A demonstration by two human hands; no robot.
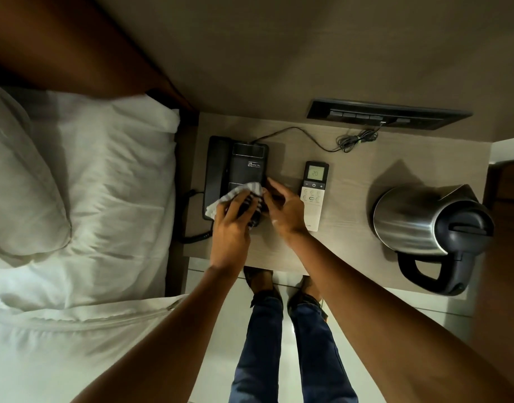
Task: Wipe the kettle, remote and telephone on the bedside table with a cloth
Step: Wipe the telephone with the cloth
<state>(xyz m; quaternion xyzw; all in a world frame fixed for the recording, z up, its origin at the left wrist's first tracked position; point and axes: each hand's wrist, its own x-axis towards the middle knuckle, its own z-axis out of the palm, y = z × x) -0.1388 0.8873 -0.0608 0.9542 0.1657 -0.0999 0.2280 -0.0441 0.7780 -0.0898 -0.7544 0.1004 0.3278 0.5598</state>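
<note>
A black telephone (238, 167) sits at the left of the bedside table (349, 228). My left hand (231, 228) presses a grey-and-white striped cloth (238, 196) onto the phone's lower keypad area, which is hidden. My right hand (285, 209) rests against the phone's right edge, fingers on its side. A white remote (314, 196) with a lit screen lies just right of my right hand. A steel kettle (424, 222) with a black lid and handle stands at the table's right.
A bed with white sheets and a pillow (26, 184) borders the table on the left. A dark switch panel (386, 114) is set in the wall behind, with a bundled cable (354, 138) running to the phone. My legs and feet (285, 289) stand at the table's front edge.
</note>
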